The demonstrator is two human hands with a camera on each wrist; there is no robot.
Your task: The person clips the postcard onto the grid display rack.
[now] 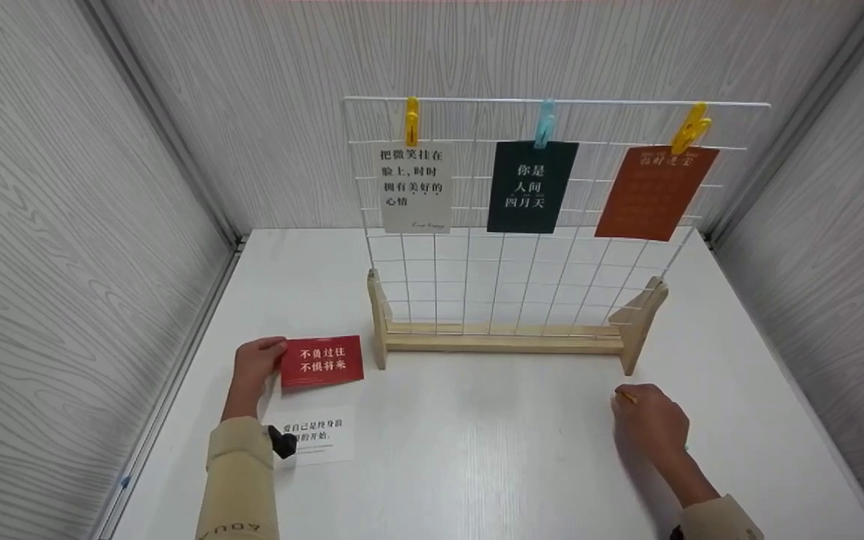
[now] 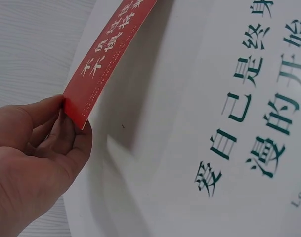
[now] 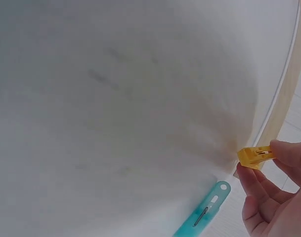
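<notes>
My left hand (image 1: 253, 367) pinches the left end of a red card (image 1: 322, 362) with white Chinese writing. In the left wrist view the card (image 2: 105, 64) slants up from the thumb and fingers, raised off the tabletop. Just below it in the head view lies a white card (image 1: 334, 448) with dark writing, partly covered by the left wrist. On the other side, my right hand (image 1: 657, 424) holds a small yellow clothespin (image 3: 255, 157) between thumb and fingers. A teal clothespin (image 3: 203, 210) lies beside that hand, mostly hidden by it in the head view.
A white wire grid (image 1: 466, 281) stands upright on a wooden base (image 1: 503, 343). Clipped along it are a white card (image 1: 415, 214), a dark green card (image 1: 529, 217) and an orange card (image 1: 646, 202), under yellow and blue clothespins. Grey wood-grain walls (image 1: 87, 225) enclose the white table.
</notes>
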